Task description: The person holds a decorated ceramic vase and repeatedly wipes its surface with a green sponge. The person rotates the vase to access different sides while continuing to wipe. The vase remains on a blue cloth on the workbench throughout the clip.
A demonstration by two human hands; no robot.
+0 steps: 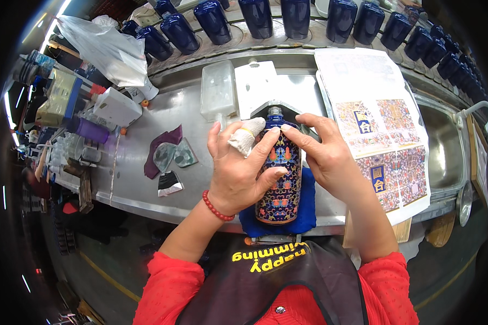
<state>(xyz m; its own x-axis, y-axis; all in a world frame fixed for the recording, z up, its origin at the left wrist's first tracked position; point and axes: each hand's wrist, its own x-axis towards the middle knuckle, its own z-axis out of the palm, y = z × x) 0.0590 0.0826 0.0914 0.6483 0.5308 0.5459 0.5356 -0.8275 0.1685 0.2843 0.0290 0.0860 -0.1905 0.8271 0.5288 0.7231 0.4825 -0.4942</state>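
Observation:
A dark blue bottle (279, 187) with a colourful floral pattern lies on a blue cloth (308, 200), its neck pointing away from me. My left hand (236, 173) rests along its left side, index fingertip on the shoulder and thumb on the patterned body. One finger wears a whitish cloth cover (245, 138). From the other side, my right hand (331, 154) touches the shoulder with a fingertip, its fingers spread. Both hands have their fingers stretched out. A dark angled support (279, 104) stands around the bottle's neck; the bottle's underside is hidden.
Printed pattern sheets (382, 162) lie to the right, beside a metal sink (439, 143). Left are dark cloth scraps (165, 150), a clear plastic container (218, 89) and a white box (116, 107). Rows of blue bottles (256, 19) stand along the far conveyor.

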